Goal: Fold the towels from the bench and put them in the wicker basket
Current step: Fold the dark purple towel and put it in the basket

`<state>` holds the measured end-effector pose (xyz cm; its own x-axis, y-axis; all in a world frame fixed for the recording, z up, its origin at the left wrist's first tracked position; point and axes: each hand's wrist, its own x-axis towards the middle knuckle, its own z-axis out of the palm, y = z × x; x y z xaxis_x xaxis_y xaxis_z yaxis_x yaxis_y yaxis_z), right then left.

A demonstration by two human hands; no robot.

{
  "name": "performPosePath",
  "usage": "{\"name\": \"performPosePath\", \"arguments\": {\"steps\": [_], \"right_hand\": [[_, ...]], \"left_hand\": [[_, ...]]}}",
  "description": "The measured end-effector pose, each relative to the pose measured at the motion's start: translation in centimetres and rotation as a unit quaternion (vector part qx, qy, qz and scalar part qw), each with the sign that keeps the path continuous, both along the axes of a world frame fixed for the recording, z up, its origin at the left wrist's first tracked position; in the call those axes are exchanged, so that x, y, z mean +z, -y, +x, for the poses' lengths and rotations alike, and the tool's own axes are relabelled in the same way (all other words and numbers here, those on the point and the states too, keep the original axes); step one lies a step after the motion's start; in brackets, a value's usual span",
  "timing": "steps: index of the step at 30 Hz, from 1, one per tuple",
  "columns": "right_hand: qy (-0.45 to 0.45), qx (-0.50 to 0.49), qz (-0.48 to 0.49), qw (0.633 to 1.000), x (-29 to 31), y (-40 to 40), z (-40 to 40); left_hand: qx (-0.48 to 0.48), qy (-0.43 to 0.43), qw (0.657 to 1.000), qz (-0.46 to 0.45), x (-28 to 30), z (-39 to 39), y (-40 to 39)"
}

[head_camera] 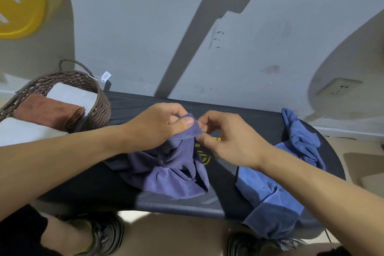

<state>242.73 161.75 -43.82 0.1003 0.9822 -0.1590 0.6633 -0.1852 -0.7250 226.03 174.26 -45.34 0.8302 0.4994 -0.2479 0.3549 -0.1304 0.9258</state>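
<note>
Finding a corner comes first: in the head view the left hand (160,127) pinches the purple towel (170,170) hem at frame centre, and the right hand (226,139) pinches just beside it. Next, I judge, spread it flat on the bench (249,118). Wicker basket (99,108), upper left, holds a brown towel (49,112); its tag (105,75) and the bench's yellow logo (204,157) are unreadable.

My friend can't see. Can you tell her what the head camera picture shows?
Two hands, left hand and right hand, pinch a purple towel over a black bench. A blue towel lies crumpled at the right; a wicker basket holds a folded brown towel.
</note>
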Motion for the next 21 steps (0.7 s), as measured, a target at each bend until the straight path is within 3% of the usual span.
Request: {"name": "performPosePath", "arguments": {"steps": [3,5,8,11,16,21], "right_hand": [[-0.108,-0.041,-0.032,0.993,1.0,-0.5,0.9],[-0.161,-0.062,-0.058,0.983,1.6,-0.6,1.4],[-0.2,-0.097,-0.064,0.973,2.2,-0.8,1.8],[-0.233,-0.127,-0.068,0.962,2.1,-0.9,2.3],[-0.379,-0.063,-0.084,0.919,1.8,-0.6,2.5],[-0.307,0.023,-0.155,0.939,2.0,-0.3,2.2]], "left_hand": [[-0.042,-0.01,0.998,-0.041,0.5,-0.1,-0.2],[-0.087,-0.024,0.996,-0.007,0.9,-0.3,-0.3],[-0.139,-0.069,0.985,0.07,1.1,-0.4,-0.5],[-0.137,-0.079,0.987,0.03,1.3,-0.4,-0.6],[-0.12,-0.039,0.992,-0.005,1.5,-0.4,-0.8],[-0.092,-0.002,0.995,0.028,1.4,-0.1,-0.7]]}}
